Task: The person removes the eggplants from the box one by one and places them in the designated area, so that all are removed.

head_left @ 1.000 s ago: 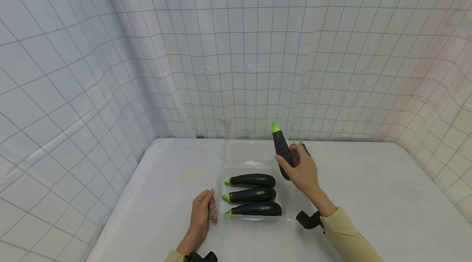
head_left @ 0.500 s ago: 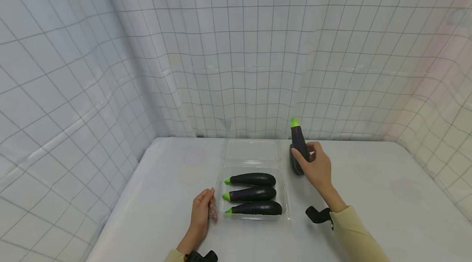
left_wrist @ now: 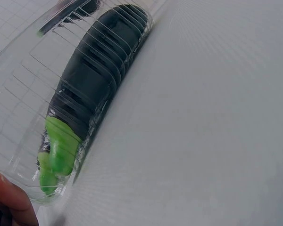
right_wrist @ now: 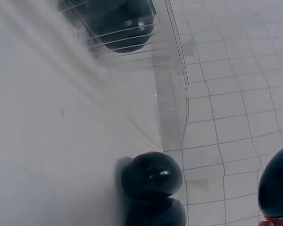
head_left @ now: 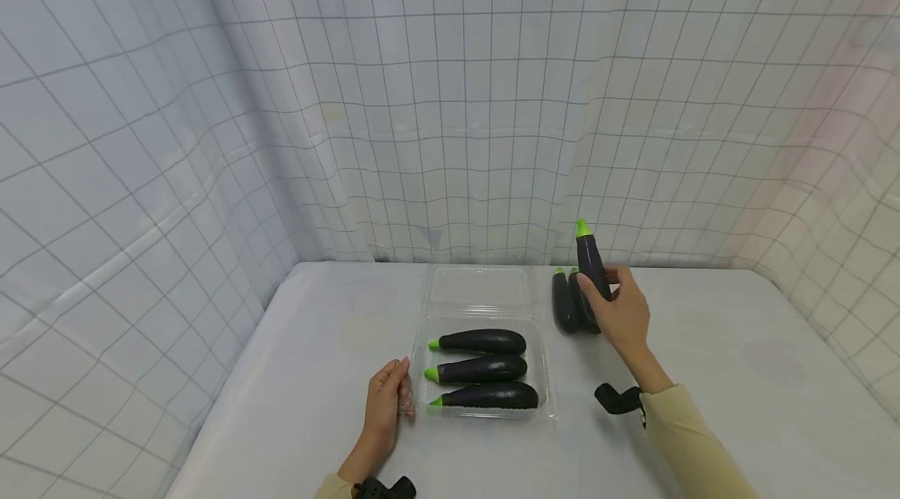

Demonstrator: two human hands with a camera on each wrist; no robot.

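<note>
My right hand [head_left: 626,319] grips a dark eggplant [head_left: 592,263] around its thick lower end, its green stem pointing up and away. Only the eggplant's rounded end [right_wrist: 277,186] and a bit of fingertip show in the right wrist view. Just left of it, two more eggplants [head_left: 563,304] lie side by side on the table. My left hand [head_left: 382,409] holds the left edge of a clear plastic clamshell box [head_left: 546,374], with a fingertip [left_wrist: 12,195] at its corner in the left wrist view. Three eggplants [head_left: 481,369] lie in its base, stems left.
The box's clear lid [head_left: 481,286] is folded back flat toward the rear of the white table [head_left: 337,335]. A white grid-patterned curtain [head_left: 450,132] hangs behind the table and along both sides.
My right hand has carried the held eggplant rightward, from beside the box across the two loose eggplants to their right side. The left hand and the box have stayed in place.
</note>
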